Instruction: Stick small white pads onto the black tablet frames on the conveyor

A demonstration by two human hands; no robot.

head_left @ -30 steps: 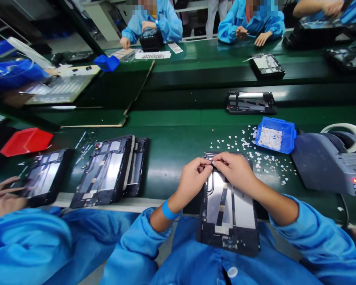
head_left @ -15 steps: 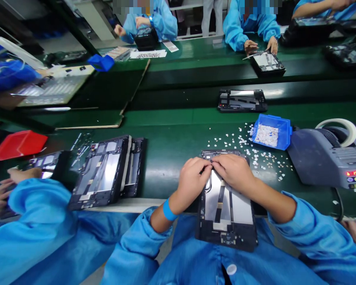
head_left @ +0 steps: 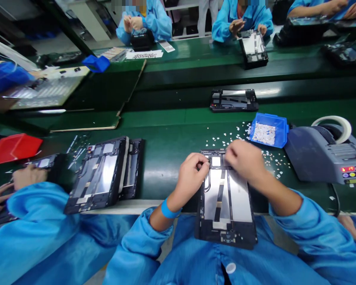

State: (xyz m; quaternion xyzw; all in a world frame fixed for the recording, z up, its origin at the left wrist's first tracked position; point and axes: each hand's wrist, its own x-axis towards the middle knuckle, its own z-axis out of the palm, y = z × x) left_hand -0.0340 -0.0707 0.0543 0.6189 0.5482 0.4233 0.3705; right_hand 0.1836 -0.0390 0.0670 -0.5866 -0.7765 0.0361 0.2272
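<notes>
green conveyor bench (head_left: 172,150), a tablet frame under two bare hands

nearest, the open tablet frame (head_left: 225,202) lies half over the bench edge. at the frame's top left the left hand (head_left: 192,178) rests with fingers curled narrow, pinching at the rim. at its top right the right hand (head_left: 243,160) is blurred; i cannot tell how its fingers stand. beyond the frame's right corner sits a blue parts tray (head_left: 281,132), white bits (head_left: 225,138) scattered beside it.

Blue smock sleeves (head_left: 314,233), blue wristband (head_left: 168,209)
</notes>
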